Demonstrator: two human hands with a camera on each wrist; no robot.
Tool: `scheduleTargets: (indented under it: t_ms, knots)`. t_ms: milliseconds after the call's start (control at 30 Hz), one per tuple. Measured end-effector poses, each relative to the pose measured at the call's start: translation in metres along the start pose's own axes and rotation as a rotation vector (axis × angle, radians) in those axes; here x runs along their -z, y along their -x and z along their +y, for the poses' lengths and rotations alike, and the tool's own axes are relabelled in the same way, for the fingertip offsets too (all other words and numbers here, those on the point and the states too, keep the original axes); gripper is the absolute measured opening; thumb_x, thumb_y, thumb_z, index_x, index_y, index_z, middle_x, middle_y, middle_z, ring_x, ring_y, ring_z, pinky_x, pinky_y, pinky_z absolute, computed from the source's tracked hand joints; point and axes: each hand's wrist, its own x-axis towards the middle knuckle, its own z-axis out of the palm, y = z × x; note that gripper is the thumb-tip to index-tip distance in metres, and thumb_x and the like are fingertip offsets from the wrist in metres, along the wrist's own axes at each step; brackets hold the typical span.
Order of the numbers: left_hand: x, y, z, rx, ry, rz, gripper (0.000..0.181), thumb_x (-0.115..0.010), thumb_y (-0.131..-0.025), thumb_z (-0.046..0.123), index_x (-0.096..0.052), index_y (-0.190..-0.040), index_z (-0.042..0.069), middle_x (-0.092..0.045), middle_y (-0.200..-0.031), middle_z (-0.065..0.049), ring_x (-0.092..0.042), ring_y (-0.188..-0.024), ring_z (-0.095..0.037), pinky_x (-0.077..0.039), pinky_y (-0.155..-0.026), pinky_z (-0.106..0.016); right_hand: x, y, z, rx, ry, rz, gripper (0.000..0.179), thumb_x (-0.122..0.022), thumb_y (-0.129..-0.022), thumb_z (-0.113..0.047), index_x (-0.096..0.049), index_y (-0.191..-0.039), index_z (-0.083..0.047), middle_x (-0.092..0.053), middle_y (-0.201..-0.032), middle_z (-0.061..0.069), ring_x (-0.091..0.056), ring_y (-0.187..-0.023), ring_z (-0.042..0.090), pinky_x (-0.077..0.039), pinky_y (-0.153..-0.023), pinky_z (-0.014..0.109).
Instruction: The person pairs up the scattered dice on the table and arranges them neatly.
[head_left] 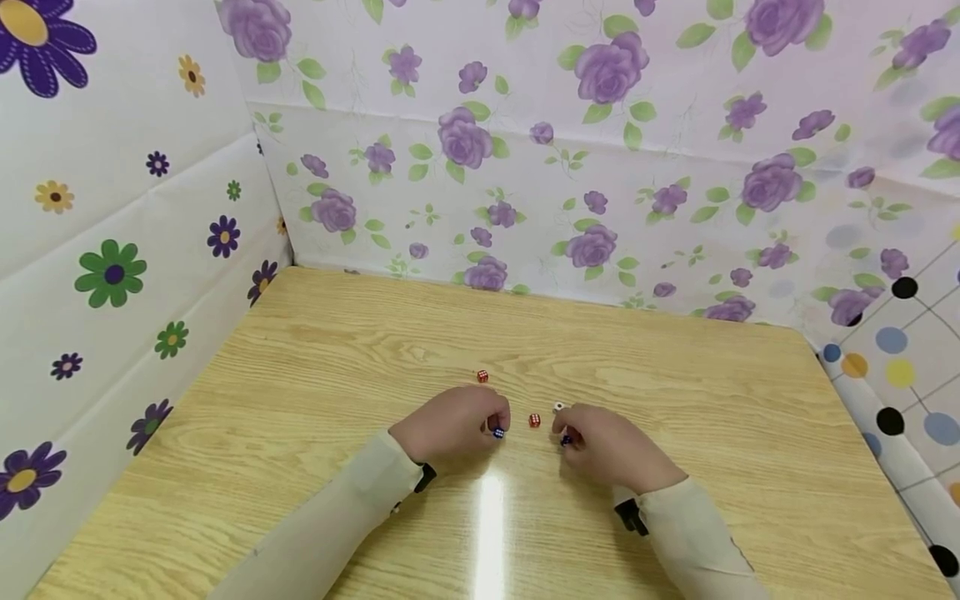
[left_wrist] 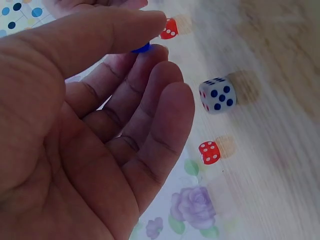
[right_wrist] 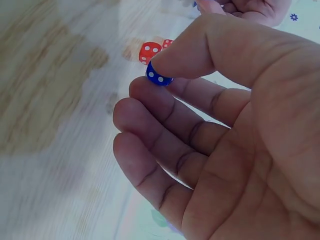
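My left hand (head_left: 459, 423) pinches a blue die (head_left: 498, 432) between thumb and fingertips; only a sliver of it shows in the left wrist view. My right hand (head_left: 611, 446) pinches another blue die (right_wrist: 158, 75) between thumb and index finger. On the table between the hands lies a red die (head_left: 535, 421). A second red die (head_left: 482, 377) lies just beyond the left hand. Beside the right fingertips is a white die (head_left: 558, 407). The left wrist view shows a white die (left_wrist: 218, 96) with dark pips near the left fingers; whether it is the same one I cannot tell.
The wooden table (head_left: 360, 350) runs back to a wall covering (head_left: 525, 192) with purple flowers. Flower-printed sheeting (head_left: 112, 208) stands on the left, and dotted sheeting (head_left: 900, 375) on the right. A bright light reflection falls on the table in front of the hands.
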Motion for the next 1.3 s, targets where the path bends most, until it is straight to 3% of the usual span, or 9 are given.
scheduleTargets:
  t_ms: [367, 667, 1100, 1300]
  knots:
    - [-0.005, -0.003, 0.001, -0.003, -0.014, -0.017, 0.008, -0.067, -0.087, 0.015, -0.067, -0.093, 0.020, -0.062, -0.087, 0.013, -0.055, -0.075, -0.003, -0.046, -0.071, -0.021, 0.003, 0.000, 0.001, -0.019, -0.011, 0.014, 0.011, -0.068, -0.084, -0.009, -0.066, -0.090, -0.017, -0.058, -0.079, -0.013, -0.049, -0.069, 0.005, -0.043, -0.065, 0.026]
    - [-0.007, -0.002, 0.005, -0.011, -0.024, -0.039, 0.013, -0.068, -0.083, 0.012, -0.064, -0.081, 0.024, -0.057, -0.075, 0.015, -0.051, -0.068, -0.004, -0.044, -0.065, -0.023, 0.002, 0.003, 0.000, -0.040, 0.033, -0.003, 0.015, -0.071, -0.082, -0.014, -0.060, -0.079, -0.024, -0.051, -0.071, -0.015, -0.045, -0.063, 0.005, -0.040, -0.061, 0.024]
    - [-0.016, -0.003, 0.006, -0.013, -0.040, -0.103, 0.014, -0.069, -0.082, 0.014, -0.062, -0.078, 0.026, -0.053, -0.069, 0.015, -0.048, -0.065, -0.003, -0.042, -0.062, -0.021, -0.002, 0.004, -0.005, -0.052, 0.038, -0.085, 0.017, -0.077, -0.079, -0.023, -0.060, -0.080, -0.023, -0.051, -0.069, -0.014, -0.046, -0.062, 0.005, -0.040, -0.060, 0.025]
    - [-0.016, -0.002, 0.007, -0.018, -0.037, -0.122, 0.013, -0.068, -0.083, 0.013, -0.062, -0.080, 0.024, -0.052, -0.070, 0.014, -0.047, -0.065, -0.003, -0.041, -0.062, -0.021, -0.004, 0.005, -0.006, -0.039, 0.038, -0.079, 0.017, -0.078, -0.078, -0.023, -0.061, -0.081, -0.022, -0.050, -0.069, -0.015, -0.045, -0.061, 0.004, -0.040, -0.060, 0.024]
